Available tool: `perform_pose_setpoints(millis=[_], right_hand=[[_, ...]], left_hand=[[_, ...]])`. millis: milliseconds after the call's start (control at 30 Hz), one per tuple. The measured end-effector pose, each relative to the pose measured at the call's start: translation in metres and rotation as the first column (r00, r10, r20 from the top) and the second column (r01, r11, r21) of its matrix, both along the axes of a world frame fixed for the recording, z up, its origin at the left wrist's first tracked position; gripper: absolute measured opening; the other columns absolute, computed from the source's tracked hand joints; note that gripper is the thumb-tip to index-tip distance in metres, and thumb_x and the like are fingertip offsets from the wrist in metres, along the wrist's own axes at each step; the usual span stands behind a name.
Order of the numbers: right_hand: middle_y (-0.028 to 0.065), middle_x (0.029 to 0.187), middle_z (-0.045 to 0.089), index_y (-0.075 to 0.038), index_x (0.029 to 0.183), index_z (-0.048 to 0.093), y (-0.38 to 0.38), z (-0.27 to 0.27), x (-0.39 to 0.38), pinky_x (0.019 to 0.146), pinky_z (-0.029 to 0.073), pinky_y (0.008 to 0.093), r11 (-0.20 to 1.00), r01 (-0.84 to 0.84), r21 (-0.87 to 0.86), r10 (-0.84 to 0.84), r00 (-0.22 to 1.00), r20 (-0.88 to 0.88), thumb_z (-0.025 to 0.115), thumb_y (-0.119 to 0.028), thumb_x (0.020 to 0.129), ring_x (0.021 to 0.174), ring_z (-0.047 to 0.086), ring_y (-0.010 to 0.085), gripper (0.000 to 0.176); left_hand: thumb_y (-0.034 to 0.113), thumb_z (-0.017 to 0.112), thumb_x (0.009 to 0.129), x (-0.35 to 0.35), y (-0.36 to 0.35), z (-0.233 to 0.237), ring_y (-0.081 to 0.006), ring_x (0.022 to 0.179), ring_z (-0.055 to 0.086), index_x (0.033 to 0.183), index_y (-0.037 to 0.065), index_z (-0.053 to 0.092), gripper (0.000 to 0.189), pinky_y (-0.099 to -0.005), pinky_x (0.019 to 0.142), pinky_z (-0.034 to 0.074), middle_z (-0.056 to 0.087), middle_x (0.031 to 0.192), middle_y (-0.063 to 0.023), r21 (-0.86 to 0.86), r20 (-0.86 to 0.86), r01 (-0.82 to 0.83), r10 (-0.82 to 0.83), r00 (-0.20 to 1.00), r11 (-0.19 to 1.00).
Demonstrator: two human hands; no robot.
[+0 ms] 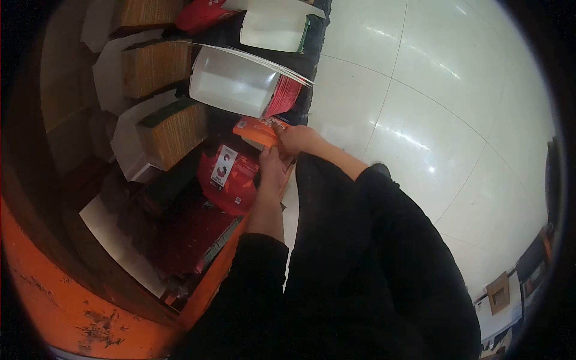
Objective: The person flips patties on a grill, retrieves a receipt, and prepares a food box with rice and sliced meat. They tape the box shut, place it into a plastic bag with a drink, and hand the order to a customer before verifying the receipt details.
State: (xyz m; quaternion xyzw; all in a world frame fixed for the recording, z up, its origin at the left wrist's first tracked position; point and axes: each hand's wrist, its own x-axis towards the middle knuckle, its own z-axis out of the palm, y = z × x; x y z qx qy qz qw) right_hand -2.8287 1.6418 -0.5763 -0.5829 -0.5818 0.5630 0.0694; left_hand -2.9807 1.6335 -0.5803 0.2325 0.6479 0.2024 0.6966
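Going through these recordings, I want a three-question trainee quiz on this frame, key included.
1. Which item are the left hand and right hand on?
a) a brown stack
b) the orange printed piece
c) a white tray

2. True or false: the red printed piece bears a white label.

3. Fill the gap: the sleeves on both arms are ____.

Key: 1 b; 2 true; 3 black.

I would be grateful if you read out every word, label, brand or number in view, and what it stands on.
No text reads clearly.
Orange packaging at the hands: pale lettering and a small square mark, too blurred.
Red packaging: white panel with fine print, and a small square mark, too small.
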Motion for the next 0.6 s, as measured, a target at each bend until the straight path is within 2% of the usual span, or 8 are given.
perform_pose_setpoints(millis=[67, 167, 233, 300, 367, 400, 500, 600], right_hand=[[0.0241, 0.108, 0.062, -0.007, 0.133, 0.042, -0.001, -0.006, -0.012, 0.077, 0.052, 0.0447, 0.994, 0.087, 0.061, -0.089, 0.996, 0.026, 0.046, -0.035, 0.091, 0.092, 0.064, 0.0368, 0.050], [0.0261, 0.105, 0.061, -0.006, 0.129, 0.045, -0.004, -0.002, -0.021, 0.076, 0.053, 0.0438, 0.993, -0.001, 0.116, -0.017, 0.988, 0.151, 0.046, -0.026, 0.091, 0.091, 0.065, 0.0370, 0.043], [0.0248, 0.105, 0.062, -0.006, 0.127, 0.046, -0.006, -0.006, -0.039, 0.074, 0.054, 0.0436, 0.987, 0.120, 0.104, -0.144, 0.952, 0.270, 0.044, -0.022, 0.091, 0.090, 0.065, 0.0369, 0.039], [0.0241, 0.104, 0.062, -0.006, 0.125, 0.048, -0.008, -0.007, -0.040, 0.072, 0.055, 0.0431, 0.978, 0.185, 0.101, -0.207, 0.934, 0.293, 0.043, -0.019, 0.091, 0.090, 0.065, 0.0363, 0.036], [0.0240, 0.105, 0.062, -0.006, 0.123, 0.049, -0.010, -0.001, -0.031, 0.071, 0.055, 0.0423, 0.976, 0.193, 0.098, -0.210, 0.954, 0.213, 0.041, -0.017, 0.092, 0.090, 0.065, 0.0351, 0.034], [0.0242, 0.106, 0.061, -0.006, 0.123, 0.049, -0.011, 0.004, -0.028, 0.072, 0.055, 0.0422, 0.984, 0.162, 0.069, -0.173, 0.962, 0.211, 0.041, -0.018, 0.092, 0.091, 0.065, 0.0348, 0.034], [0.0243, 0.110, 0.059, -0.006, 0.125, 0.047, -0.017, 0.019, -0.017, 0.075, 0.054, 0.0424, 0.994, 0.107, 0.024, -0.110, 0.975, 0.194, 0.041, -0.018, 0.092, 0.094, 0.064, 0.0346, 0.036], [0.0233, 0.120, 0.054, -0.006, 0.128, 0.044, -0.014, 0.021, -0.022, 0.084, 0.050, 0.0438, 0.961, 0.236, 0.143, -0.252, 0.962, 0.104, 0.044, -0.018, 0.090, 0.102, 0.059, 0.0362, 0.040]], left_hand=[[0.015, 0.044, 0.095, 0.000, 0.002, 0.008, -0.0214, 0.089, 0.061, 0.107, 0.003, 0.050, 0.018, -0.0361, 0.080, 0.052, 0.058, 0.098, -0.0094, 0.010, -0.033, 0.021, -0.021, 0.999, 1.000], [0.016, 0.046, 0.093, -0.001, 0.004, 0.018, -0.0207, 0.084, 0.061, 0.103, 0.000, 0.052, 0.020, -0.0355, 0.076, 0.051, 0.059, 0.092, -0.0098, 0.043, -0.111, 0.088, -0.082, 0.990, 0.995], [0.017, 0.048, 0.092, -0.004, 0.003, 0.020, -0.0203, 0.081, 0.061, 0.100, -0.002, 0.054, 0.021, -0.0351, 0.073, 0.050, 0.059, 0.088, -0.0101, 0.089, -0.278, 0.253, -0.220, 0.935, 0.963], [0.018, 0.050, 0.091, -0.015, -0.003, 0.027, -0.0199, 0.077, 0.061, 0.097, -0.004, 0.055, 0.023, -0.0347, 0.071, 0.050, 0.060, 0.084, -0.0103, 0.071, -0.598, 0.611, -0.456, 0.659, 0.789], [0.019, 0.052, 0.089, -0.025, -0.015, 0.044, -0.0195, 0.074, 0.061, 0.095, -0.006, 0.057, 0.025, -0.0342, 0.068, 0.049, 0.060, 0.081, -0.0106, -0.020, -0.794, 0.796, -0.494, 0.356, 0.606], [0.019, 0.053, 0.088, -0.029, -0.024, 0.055, -0.0193, 0.073, 0.061, 0.093, -0.006, 0.057, 0.026, -0.0340, 0.067, 0.049, 0.060, 0.079, -0.0107, -0.010, -0.818, 0.792, -0.460, 0.344, 0.610], [0.019, 0.052, 0.089, -0.017, -0.060, 0.090, -0.0174, 0.082, 0.060, 0.093, -0.007, 0.058, 0.027, -0.0317, 0.073, 0.047, 0.061, 0.083, -0.0104, 0.313, -0.626, 0.430, -0.157, 0.764, 0.847], [0.017, 0.050, 0.090, -0.008, -0.084, 0.161, -0.0195, 0.086, 0.060, 0.091, -0.004, 0.056, 0.022, -0.0326, 0.076, 0.046, 0.061, 0.085, -0.0103, 0.359, -0.596, 0.441, -0.162, 0.787, 0.822]])
